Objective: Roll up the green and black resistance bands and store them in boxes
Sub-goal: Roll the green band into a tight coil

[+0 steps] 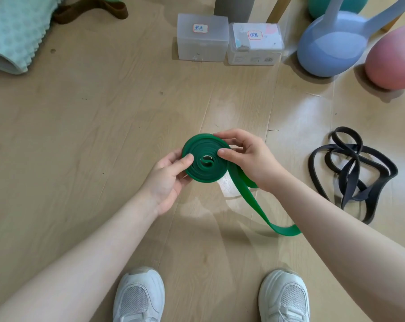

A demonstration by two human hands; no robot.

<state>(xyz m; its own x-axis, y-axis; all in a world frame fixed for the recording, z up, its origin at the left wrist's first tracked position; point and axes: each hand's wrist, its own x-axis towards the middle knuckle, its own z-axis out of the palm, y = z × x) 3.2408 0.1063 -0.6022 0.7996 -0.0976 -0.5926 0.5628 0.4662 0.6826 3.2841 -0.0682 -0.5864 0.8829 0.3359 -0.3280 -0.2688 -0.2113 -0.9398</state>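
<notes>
Left grip: the left hand (171, 177) pinches the coiled green resistance band (205, 159), thumb on its face, fingers behind.
Right grip: the right hand (245, 154) pinches the coil's opposite rim, fingers curled; the loose tail hangs below.
Black resistance band (352, 173): tangled on the floor, right of the coil.
Boxes: two translucent lidded boxes beyond the coil, left box (202, 38) labelled 黑色, right box (255, 44) labelled 绿色; contents cannot be told.

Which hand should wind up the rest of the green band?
Probably the right hand. The green band has a loose tail trailing off below that hand, on its side. The left hand pinches the coil's opposite edge and can steady it.
</notes>
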